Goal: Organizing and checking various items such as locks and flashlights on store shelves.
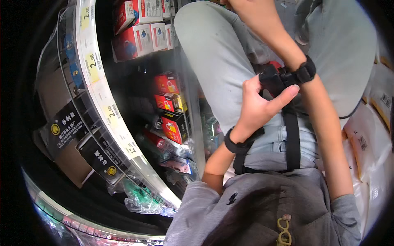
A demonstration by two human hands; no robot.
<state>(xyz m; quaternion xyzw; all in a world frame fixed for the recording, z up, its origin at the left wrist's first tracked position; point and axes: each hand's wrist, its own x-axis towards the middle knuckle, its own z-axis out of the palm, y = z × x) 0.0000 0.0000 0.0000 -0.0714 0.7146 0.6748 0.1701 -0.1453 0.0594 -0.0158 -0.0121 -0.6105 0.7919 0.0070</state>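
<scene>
My left hand (pixel 262 102) is closed around a black wrist device (pixel 271 80), its thumb reaching along the near side. A black strap (pixel 305 70) ties this device to my right wrist. Something red shows just behind it. My right hand (pixel 252 10) reaches up to the top edge of the view, where its fingers are mostly cut off; I cannot make out whether they hold anything. Another black band (pixel 238 143) circles my left wrist. Both hands are over my lap, between my bent, grey-trousered legs (pixel 213 49).
A shelf with a curved white label edge (pixel 100 78) runs along my left. On it sit red-and-white boxes (pixel 141 39), red-and-yellow padlock boxes (pixel 170 125), black-and-brown cartons (pixel 63 131) and plastic-wrapped goods (pixel 143 194). White plastic packages (pixel 369 135) lie to my right.
</scene>
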